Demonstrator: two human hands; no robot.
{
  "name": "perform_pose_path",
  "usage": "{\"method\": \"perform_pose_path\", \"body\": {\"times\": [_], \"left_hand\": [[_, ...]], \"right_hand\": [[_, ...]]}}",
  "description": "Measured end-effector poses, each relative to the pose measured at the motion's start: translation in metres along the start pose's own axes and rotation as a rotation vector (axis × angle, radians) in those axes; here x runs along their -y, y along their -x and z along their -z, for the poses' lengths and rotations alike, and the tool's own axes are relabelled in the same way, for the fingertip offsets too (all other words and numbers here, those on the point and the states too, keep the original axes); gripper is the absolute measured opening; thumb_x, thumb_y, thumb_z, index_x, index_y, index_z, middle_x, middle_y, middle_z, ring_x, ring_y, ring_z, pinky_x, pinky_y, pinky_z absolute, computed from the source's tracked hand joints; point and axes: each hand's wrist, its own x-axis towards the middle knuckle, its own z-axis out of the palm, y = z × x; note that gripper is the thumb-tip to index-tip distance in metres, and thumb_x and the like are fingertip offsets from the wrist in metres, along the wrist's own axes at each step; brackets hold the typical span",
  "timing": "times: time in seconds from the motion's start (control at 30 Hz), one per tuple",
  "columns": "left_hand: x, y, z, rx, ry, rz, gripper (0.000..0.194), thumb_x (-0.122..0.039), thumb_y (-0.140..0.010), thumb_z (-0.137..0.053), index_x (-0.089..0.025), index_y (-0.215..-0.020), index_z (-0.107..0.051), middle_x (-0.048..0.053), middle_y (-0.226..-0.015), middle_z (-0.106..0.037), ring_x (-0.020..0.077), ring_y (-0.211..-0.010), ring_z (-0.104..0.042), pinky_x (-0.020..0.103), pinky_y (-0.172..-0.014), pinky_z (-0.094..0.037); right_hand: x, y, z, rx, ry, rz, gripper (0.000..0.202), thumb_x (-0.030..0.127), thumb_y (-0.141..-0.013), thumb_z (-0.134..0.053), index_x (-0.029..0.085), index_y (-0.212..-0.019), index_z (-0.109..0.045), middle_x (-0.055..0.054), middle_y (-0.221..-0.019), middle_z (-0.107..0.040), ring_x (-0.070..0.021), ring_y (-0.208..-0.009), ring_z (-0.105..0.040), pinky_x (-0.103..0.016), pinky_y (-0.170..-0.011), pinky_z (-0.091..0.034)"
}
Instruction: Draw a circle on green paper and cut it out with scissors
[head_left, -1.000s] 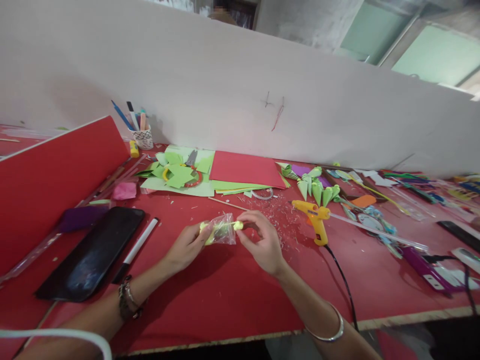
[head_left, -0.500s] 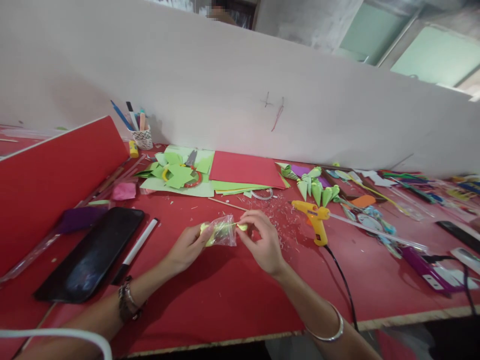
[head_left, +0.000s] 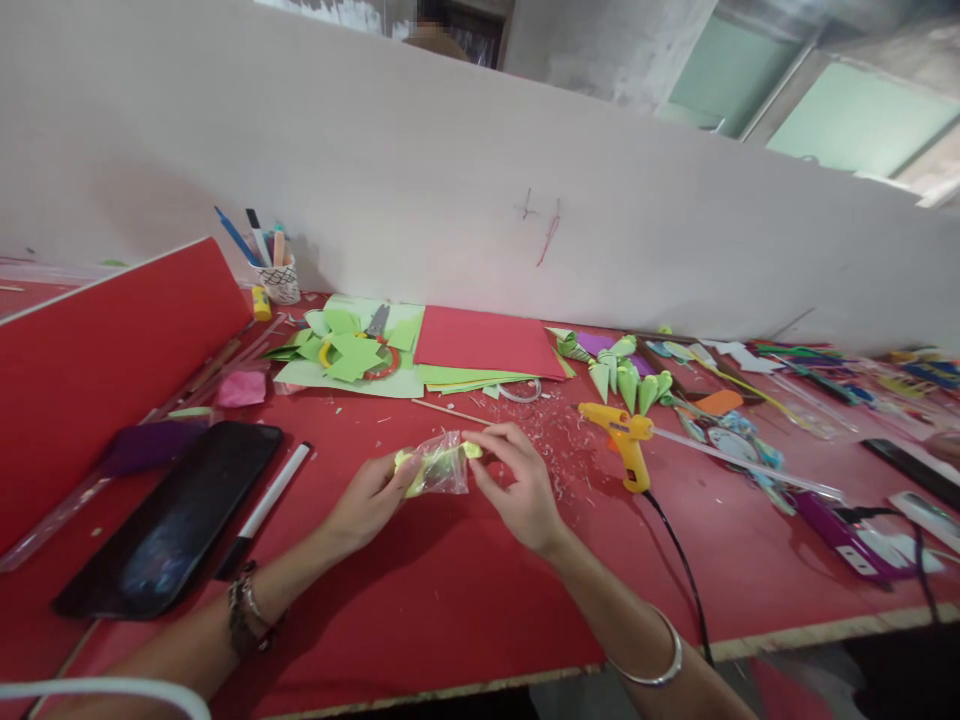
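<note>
My left hand (head_left: 375,495) is closed on a small clear plastic bag (head_left: 452,472) of soft yellow-green clay, held just above the red tabletop. Some of the clay bulges near the left thumb. At the bag's right end, a small lump of the same clay (head_left: 472,450) sits at the fingertips of my right hand (head_left: 519,490), whose thumb and fingers curl about it. A thin strand of clay seems to run from the lump back into the bag.
A yellow glue gun (head_left: 626,440) lies to the right, its black cord crossing the table edge. Green paper cones (head_left: 628,385), red paper (head_left: 480,342) and scissors (head_left: 381,322) lie behind. On the left are a marker (head_left: 274,492), a black phone (head_left: 176,525) and a pen cup (head_left: 279,283).
The clay lump has shifted slightly left and up with my right fingertips, and more of it shows. My left hand keeps its hold on the bag. The whole view has shifted slightly.
</note>
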Motion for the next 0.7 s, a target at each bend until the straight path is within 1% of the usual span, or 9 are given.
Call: {"method": "perform_pose_path", "body": {"times": [0.1, 0.23, 0.3, 0.37, 0.4, 0.5, 0.57, 0.63, 0.7], "left_hand": [[0.001, 0.000, 0.000, 0.005, -0.007, -0.004, 0.039, -0.042, -0.083, -0.036, -0.018, -0.052, -0.039, -0.005, -0.046, -0.036, 0.0095, -0.045, -0.034, 0.021, -0.043, -0.027], [0.004, -0.001, 0.000, 0.016, -0.021, -0.036, 0.039, -0.041, -0.083, -0.035, -0.018, -0.052, -0.037, -0.005, -0.048, -0.036, 0.0091, -0.046, -0.033, 0.021, -0.044, -0.026], [0.006, -0.001, 0.000, 0.021, -0.021, -0.035, 0.039, -0.042, -0.083, -0.035, -0.018, -0.051, -0.036, -0.005, -0.048, -0.035, 0.0090, -0.046, -0.033, 0.021, -0.043, -0.026], [0.006, -0.001, 0.000, 0.035, -0.012, -0.027, 0.039, -0.044, -0.082, -0.035, -0.018, -0.053, -0.037, -0.005, -0.048, -0.036, 0.0093, -0.047, -0.033, 0.021, -0.044, -0.027], [0.006, -0.001, 0.000, 0.040, -0.005, -0.021, 0.039, -0.045, -0.082, -0.035, -0.018, -0.053, -0.037, -0.005, -0.049, -0.037, 0.0094, -0.047, -0.034, 0.021, -0.044, -0.027], [0.006, -0.001, 0.001, 0.018, 0.006, 0.015, 0.041, -0.048, -0.081, -0.034, -0.018, -0.053, -0.037, -0.005, -0.048, -0.037, 0.0093, -0.046, -0.034, 0.021, -0.044, -0.027], [0.006, -0.002, 0.004, -0.006, 0.003, 0.042, 0.043, -0.050, -0.081, -0.033, -0.019, -0.051, -0.037, -0.005, -0.046, -0.036, 0.0093, -0.044, -0.033, 0.021, -0.042, -0.026], [0.006, -0.004, 0.007, -0.030, -0.010, 0.053, 0.044, -0.052, -0.080, -0.031, -0.019, -0.051, -0.036, -0.005, -0.045, -0.036, 0.0096, -0.043, -0.034, 0.021, -0.042, -0.026], [0.005, -0.006, 0.013, -0.069, -0.053, 0.055, 0.044, -0.052, -0.080, -0.029, -0.020, -0.051, -0.034, -0.005, -0.045, -0.036, 0.0098, -0.044, -0.034, 0.021, -0.042, -0.027]], "right_hand": [[0.001, -0.001, 0.001, -0.014, 0.035, 0.022, 0.020, 0.017, -0.081, -0.051, 0.022, -0.097, -0.061, -0.003, -0.089, -0.053, -0.0126, -0.077, -0.055, -0.026, -0.070, -0.048], [0.001, 0.000, 0.001, -0.041, -0.020, -0.013, 0.010, 0.018, -0.079, -0.054, 0.020, -0.088, -0.057, -0.002, -0.084, -0.055, -0.0118, -0.070, -0.054, -0.025, -0.064, -0.048], [0.000, 0.001, 0.000, -0.057, -0.037, -0.035, 0.008, 0.018, -0.077, -0.057, 0.020, -0.084, -0.053, -0.001, -0.080, -0.055, -0.0116, -0.068, -0.054, -0.024, -0.063, -0.048], [0.000, 0.002, -0.001, -0.067, -0.055, -0.053, 0.012, 0.019, -0.076, -0.058, 0.020, -0.085, -0.052, 0.000, -0.077, -0.056, -0.0118, -0.067, -0.055, -0.024, -0.062, -0.048], [0.000, 0.002, -0.001, -0.066, -0.061, -0.057, 0.014, 0.019, -0.076, -0.057, 0.020, -0.089, -0.052, -0.001, -0.078, -0.056, -0.0121, -0.068, -0.055, -0.025, -0.063, -0.048], [0.000, 0.001, 0.000, -0.038, -0.066, -0.063, 0.021, 0.019, -0.082, -0.049, 0.022, -0.101, -0.055, -0.004, -0.090, -0.057, -0.0136, -0.078, -0.057, -0.027, -0.070, -0.049], [-0.001, 0.001, 0.000, -0.028, -0.098, -0.088, 0.023, 0.019, -0.084, -0.045, 0.024, -0.103, -0.057, -0.005, -0.096, -0.055, -0.0141, -0.083, -0.057, -0.027, -0.072, -0.049], [-0.004, 0.000, -0.001, -0.050, -0.167, -0.123, 0.023, 0.021, -0.082, -0.049, 0.024, -0.103, -0.058, -0.004, -0.095, -0.054, -0.0140, -0.082, -0.056, -0.027, -0.071, -0.050], [-0.006, 0.000, -0.002, -0.086, -0.214, -0.160, 0.022, 0.023, -0.078, -0.055, 0.023, -0.099, -0.058, -0.004, -0.092, -0.055, -0.0140, -0.080, -0.057, -0.026, -0.070, -0.050]]}}
